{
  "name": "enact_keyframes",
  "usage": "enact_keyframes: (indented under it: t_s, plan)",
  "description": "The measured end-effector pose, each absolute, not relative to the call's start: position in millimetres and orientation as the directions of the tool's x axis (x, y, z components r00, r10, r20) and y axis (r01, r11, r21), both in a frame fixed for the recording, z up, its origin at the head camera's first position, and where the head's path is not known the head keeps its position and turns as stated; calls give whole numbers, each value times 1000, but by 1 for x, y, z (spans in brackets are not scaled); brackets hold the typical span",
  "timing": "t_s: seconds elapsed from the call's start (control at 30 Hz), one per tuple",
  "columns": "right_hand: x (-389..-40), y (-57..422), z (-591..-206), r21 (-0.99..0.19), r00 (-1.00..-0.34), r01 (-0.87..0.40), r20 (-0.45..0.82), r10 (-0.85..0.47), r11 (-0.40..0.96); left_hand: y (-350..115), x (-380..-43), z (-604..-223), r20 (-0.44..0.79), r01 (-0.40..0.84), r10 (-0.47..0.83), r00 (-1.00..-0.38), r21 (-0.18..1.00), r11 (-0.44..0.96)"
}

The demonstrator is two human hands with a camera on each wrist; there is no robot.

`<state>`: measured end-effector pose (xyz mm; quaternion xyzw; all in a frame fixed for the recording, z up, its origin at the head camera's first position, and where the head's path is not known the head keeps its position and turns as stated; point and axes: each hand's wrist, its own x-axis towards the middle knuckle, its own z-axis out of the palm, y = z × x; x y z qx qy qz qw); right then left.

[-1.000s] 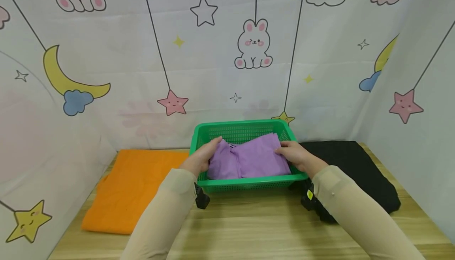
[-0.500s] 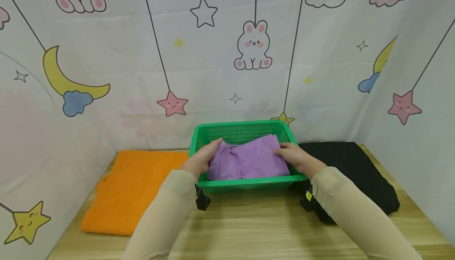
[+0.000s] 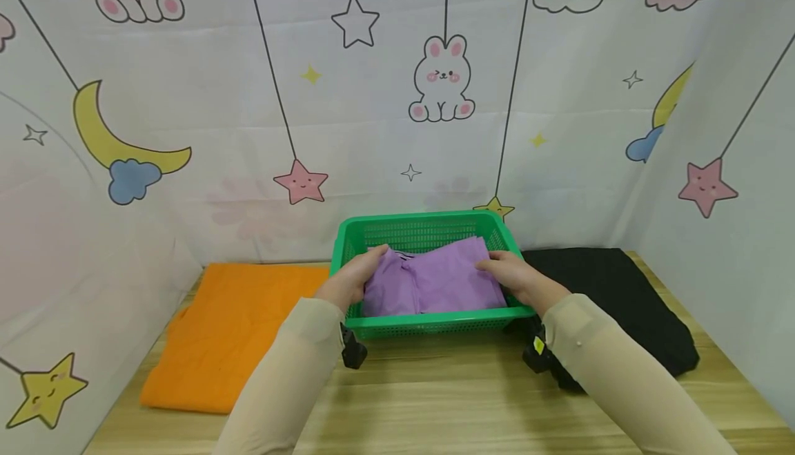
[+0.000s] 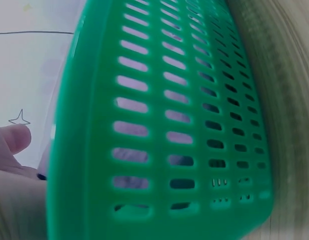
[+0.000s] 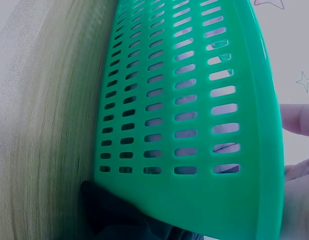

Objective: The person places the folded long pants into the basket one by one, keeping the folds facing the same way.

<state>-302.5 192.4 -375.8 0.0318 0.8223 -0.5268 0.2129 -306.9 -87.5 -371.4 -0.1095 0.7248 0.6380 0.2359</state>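
Observation:
Folded purple cloth point(image 3: 450, 279) lies inside a green plastic basket point(image 3: 428, 319) at the back of the table. At the cloth's left end my left hand point(image 3: 351, 279) grips it, thumb on top and the other fingers hidden. My right hand point(image 3: 518, 277) pinches the right edge of the cloth, its thumb and finger showing over the fabric. A small striped patch shows at the cloth's back edge. In the left wrist view the basket's slotted wall point(image 4: 99, 125) hides most of the hand. The right wrist view shows the same wall point(image 5: 209, 200), with fingertips point(image 5: 297, 119) past the rim.
Orange folded cloth point(image 3: 236, 331) lies on the wooden table point(image 3: 422, 400) left of the basket. Black folded cloth point(image 3: 615, 303) lies to the right, partly behind the right forearm. A white curtain point(image 3: 385, 110) with cartoon prints hangs behind and at both sides.
The right fingers have slid very slightly left on the purple cloth. Both hands otherwise stay where they were, and the basket has not moved.

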Motion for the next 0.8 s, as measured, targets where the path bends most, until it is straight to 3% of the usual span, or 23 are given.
enact_keyframes:
  t_s: [0.8]
  plan:
    - [-297, 192, -370, -854, -920, 228, -346, -184, 467, -89, -301, -361, -452, -412, 75, -889, 860, 302]
